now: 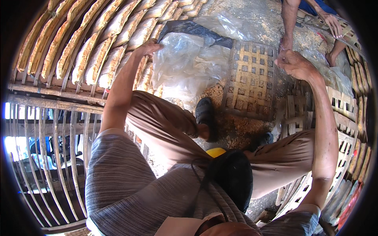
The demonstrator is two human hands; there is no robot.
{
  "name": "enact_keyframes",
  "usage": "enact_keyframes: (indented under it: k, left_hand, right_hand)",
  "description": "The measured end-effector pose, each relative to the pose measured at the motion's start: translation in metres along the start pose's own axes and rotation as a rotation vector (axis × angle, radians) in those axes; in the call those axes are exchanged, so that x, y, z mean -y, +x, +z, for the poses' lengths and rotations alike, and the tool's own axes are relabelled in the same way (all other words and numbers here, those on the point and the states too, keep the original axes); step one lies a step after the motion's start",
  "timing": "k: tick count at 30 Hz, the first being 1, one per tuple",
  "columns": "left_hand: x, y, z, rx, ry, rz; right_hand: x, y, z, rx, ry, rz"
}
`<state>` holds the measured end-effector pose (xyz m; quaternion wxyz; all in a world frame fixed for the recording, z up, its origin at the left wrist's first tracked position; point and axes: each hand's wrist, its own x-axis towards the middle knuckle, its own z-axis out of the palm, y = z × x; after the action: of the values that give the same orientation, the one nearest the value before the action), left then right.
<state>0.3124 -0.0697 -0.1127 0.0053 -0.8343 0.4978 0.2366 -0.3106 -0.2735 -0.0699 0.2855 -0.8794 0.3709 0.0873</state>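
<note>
My left hand [149, 47] reaches forward, its fingers closed at the upper left corner of a crumpled clear plastic sheet [179, 59]. They seem to pinch its edge, though the fingertips are partly hidden. A dark sheet [195, 30] lies behind the plastic. To the right of the plastic lies a flat woven lattice panel [251, 80] with square holes and a darker frame. My right hand [294, 65] is curled closed just beyond the panel's upper right edge. What it holds, if anything, I cannot make out.
Rows of pale pieces with ragged brown edges [94, 47] fill the left. Below them stands a slatted railing [55, 137]. Woven baskets [297, 110] stand at right. At upper right are another person's leg [289, 21] and hand [330, 23]. Crumbs litter the floor near my sandal [204, 112].
</note>
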Motion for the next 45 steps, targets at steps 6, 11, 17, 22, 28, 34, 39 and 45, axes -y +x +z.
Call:
enact_keyframes:
  k: [6, 11, 17, 22, 28, 34, 39, 45]
  left_hand:
    - [-0.020, -0.034, 0.018, -0.390, -0.066, 0.386]
    - [0.061, -0.137, 0.146, -0.453, 0.624, 0.010]
    - [0.045, -0.213, 0.250, -0.290, 0.089, -0.373]
    - [0.033, -0.250, 0.256, -0.311, -0.082, -0.449]
    - [-0.004, -0.262, 0.183, -0.444, -0.234, -0.387]
    - [-0.076, -0.205, 0.022, -0.655, -0.214, -0.094]
    - [-0.100, -0.174, -0.070, -0.560, 0.187, 0.311]
    - [-0.165, -0.175, -0.074, -0.466, 0.322, 0.360]
  right_hand:
    - [-0.035, -0.004, 0.010, -0.175, -0.083, -0.122]
    - [0.001, -0.002, 0.016, -0.100, -0.066, -0.176]
    - [0.009, -0.019, 0.016, -0.064, -0.008, -0.158]
    - [-0.003, -0.013, 0.030, -0.155, 0.078, -0.222]
    - [0.000, -0.007, 0.020, -0.087, -0.038, -0.157]
    - [-0.005, -0.006, 0.017, -0.093, -0.019, -0.139]
    - [0.003, -0.001, 0.016, -0.120, -0.046, -0.226]
    - [0.065, -0.010, 0.015, -0.284, 0.136, -0.280]
